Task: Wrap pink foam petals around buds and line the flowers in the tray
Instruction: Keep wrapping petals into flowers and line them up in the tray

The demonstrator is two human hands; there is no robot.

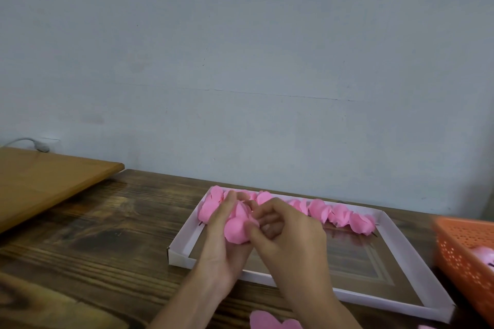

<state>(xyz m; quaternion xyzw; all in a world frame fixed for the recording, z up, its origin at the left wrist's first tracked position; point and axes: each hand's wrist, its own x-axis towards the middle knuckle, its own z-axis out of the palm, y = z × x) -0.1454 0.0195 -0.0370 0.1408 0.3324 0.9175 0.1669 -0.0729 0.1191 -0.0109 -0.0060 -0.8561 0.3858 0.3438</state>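
Head view: both hands work above the left end of the white tray [181,258]. Left hand [223,235] cups a pink foam flower [236,231], fingers wrapped round its left side. Right hand [290,235] pinches the flower's right side, thumb on the petal. Row of finished flowers [339,215] lines the tray's far wall. Loose petal [270,322] on wooden table [107,222], bottom edge; orange basket [459,246] at right

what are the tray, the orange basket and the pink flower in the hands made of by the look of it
Tray: likely thin white cardboard, matte; folded walls with a seam at the corner.
Orange basket: probably plastic; walls pierced by a regular grid of small holes.
Pink flower, held by the left hand and right hand: soft foam-like sheet, matte; thin petals curve without sharp creases.
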